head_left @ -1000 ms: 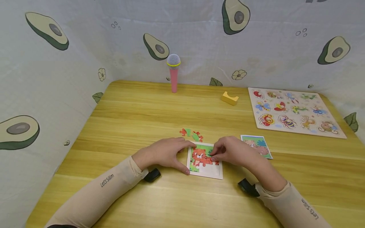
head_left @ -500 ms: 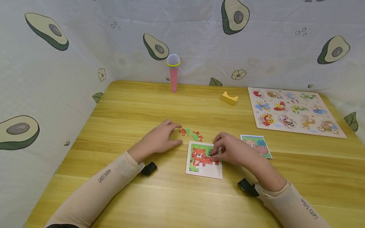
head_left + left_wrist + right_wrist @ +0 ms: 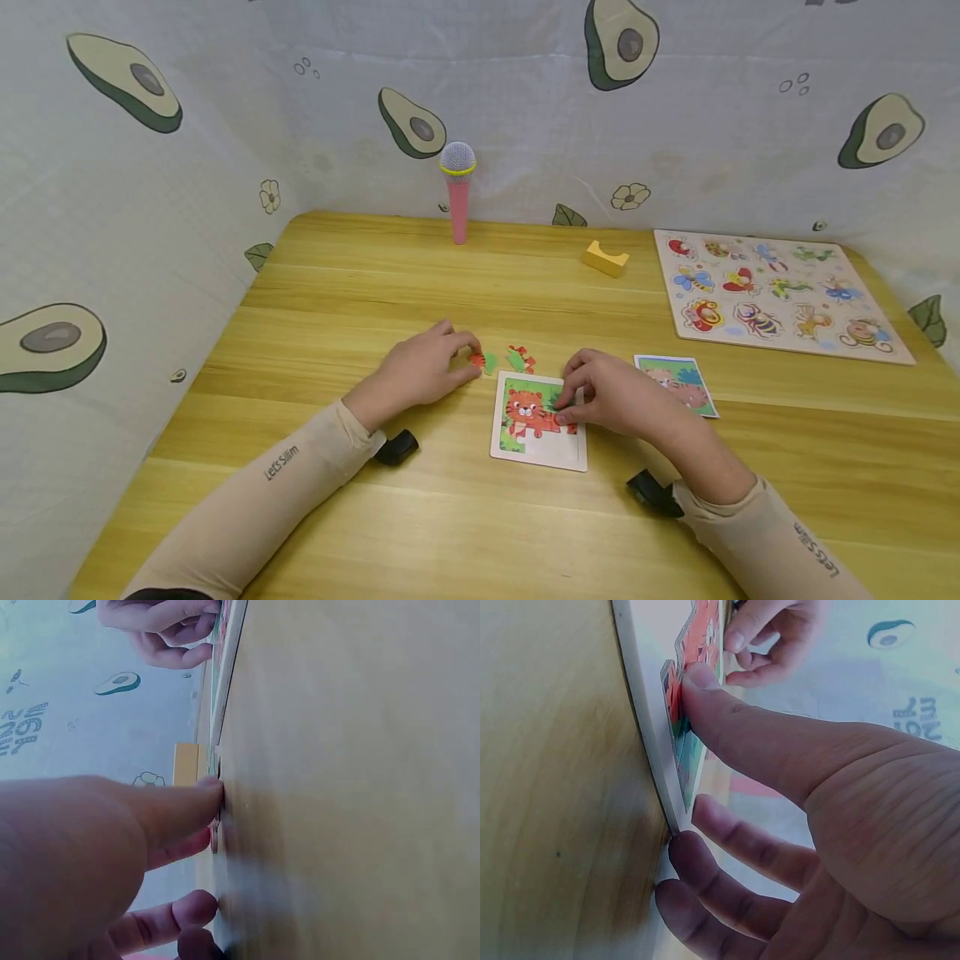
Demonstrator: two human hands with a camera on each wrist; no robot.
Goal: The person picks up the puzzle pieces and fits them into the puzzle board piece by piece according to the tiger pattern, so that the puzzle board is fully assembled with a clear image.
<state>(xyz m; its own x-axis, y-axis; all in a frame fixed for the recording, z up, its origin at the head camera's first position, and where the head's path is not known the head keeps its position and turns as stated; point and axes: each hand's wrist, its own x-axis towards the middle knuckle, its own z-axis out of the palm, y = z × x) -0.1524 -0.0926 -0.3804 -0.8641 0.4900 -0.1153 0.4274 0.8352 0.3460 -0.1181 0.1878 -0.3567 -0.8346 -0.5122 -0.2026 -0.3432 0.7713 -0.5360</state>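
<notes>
A small tiger jigsaw puzzle lies in its white-framed tray, with the lower right part bare. My right hand bends over the tray's right side; its thumb presses on the pieces, and other fingers sit at the tray's edge. My left hand is beyond the tray's upper left corner and pinches a red-and-green puzzle piece between thumb and forefinger, low at the table. Seen edge-on in the left wrist view, the piece is mostly hidden. Further loose puzzle pieces lie just right of it.
A printed picture card lies right of my right hand. Farther back are a yellow notched block, a pink toy microphone standing upright and a wooden insect puzzle board. An avocado-print cloth hangs behind the table.
My left hand has left the tray's left edge, moved up and left, and taken hold of a loose piece, which has shifted slightly toward me. My right hand stays on the puzzle.
</notes>
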